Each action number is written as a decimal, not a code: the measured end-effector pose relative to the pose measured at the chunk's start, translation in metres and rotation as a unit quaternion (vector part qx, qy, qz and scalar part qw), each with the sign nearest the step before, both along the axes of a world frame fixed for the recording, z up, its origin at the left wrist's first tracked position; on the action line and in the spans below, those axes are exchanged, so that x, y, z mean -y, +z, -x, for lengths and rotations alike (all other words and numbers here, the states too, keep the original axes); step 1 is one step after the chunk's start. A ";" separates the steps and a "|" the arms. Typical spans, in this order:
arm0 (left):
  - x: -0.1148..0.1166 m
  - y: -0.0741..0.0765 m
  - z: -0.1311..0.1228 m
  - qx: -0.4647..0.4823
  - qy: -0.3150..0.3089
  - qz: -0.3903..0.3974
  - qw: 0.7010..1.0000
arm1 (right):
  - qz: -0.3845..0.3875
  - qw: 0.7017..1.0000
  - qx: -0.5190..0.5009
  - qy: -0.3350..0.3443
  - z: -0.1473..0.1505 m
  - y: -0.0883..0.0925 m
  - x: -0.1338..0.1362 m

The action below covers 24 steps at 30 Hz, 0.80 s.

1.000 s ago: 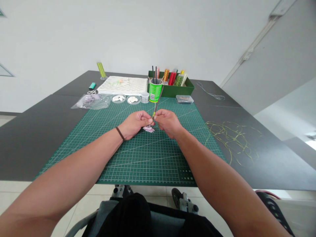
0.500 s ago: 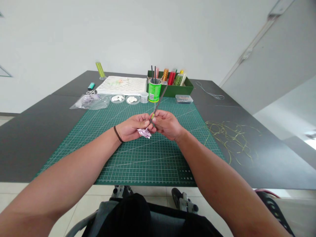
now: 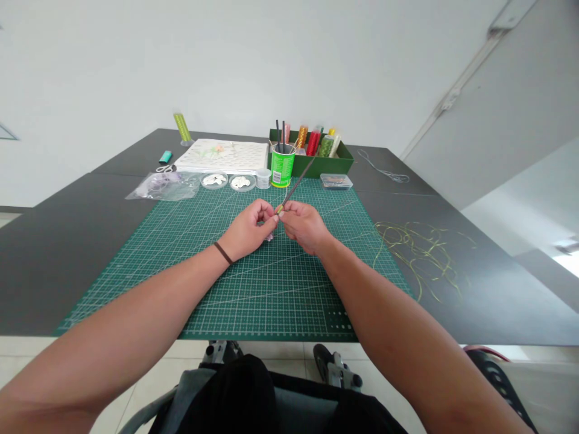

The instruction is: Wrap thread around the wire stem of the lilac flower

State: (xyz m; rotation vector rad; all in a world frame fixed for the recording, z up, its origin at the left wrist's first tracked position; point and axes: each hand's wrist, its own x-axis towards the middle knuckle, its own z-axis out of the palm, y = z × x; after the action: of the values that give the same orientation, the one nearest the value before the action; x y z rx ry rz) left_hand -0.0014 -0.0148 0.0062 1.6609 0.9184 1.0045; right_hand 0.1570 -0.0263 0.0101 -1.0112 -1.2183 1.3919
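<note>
Over the green cutting mat (image 3: 271,289), both of my hands meet at a thin dark stick (image 3: 298,182) that slants up to the right. My left hand (image 3: 251,229) is closed, pinching the stick's lower end near a wrapped yellow-green band (image 3: 279,209). My right hand (image 3: 307,226) is closed too, its thumb and fingers gripping the stick just beside that band. A bit of a lilac flower (image 3: 270,237) peeks out beneath my left hand; the hand hides most of it.
Tangled yellow-green cord (image 3: 416,247) lies at the right. Behind the hands stand a green can (image 3: 282,169) of sticks, two dishes of white pieces (image 3: 214,180), a plastic bag (image 3: 165,187), a white board (image 3: 221,158) and a green box (image 3: 325,166) with colourful tubes.
My left hand has rolled over and moved up the stick, now covering most of the lilac flower. The stick leans further to the right. My right hand stays nearly in place.
</note>
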 end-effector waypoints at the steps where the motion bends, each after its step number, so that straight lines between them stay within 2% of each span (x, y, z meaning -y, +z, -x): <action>1: 0.001 0.000 0.000 -0.012 0.012 -0.015 1.000 | -0.004 1.000 0.000 -0.001 0.000 0.000 0.000; 9: 0.001 -0.001 0.000 -0.040 0.045 -0.043 0.997 | -0.013 1.000 -0.002 -0.005 0.001 0.000 0.000; 16: 0.003 0.005 0.002 -0.140 0.103 -0.122 0.977 | -0.029 0.998 0.035 -0.051 0.000 -0.006 -0.005; 24: 0.000 0.003 0.001 -0.098 0.098 -0.086 0.987 | -0.046 0.992 0.070 -0.089 0.006 -0.005 -0.003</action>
State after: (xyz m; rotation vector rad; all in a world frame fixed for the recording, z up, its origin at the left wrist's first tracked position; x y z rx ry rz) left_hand -0.0028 -0.0145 0.0094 1.8663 1.1717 1.0901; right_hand 0.1510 -0.0237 0.0048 -1.1390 -1.2495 1.1324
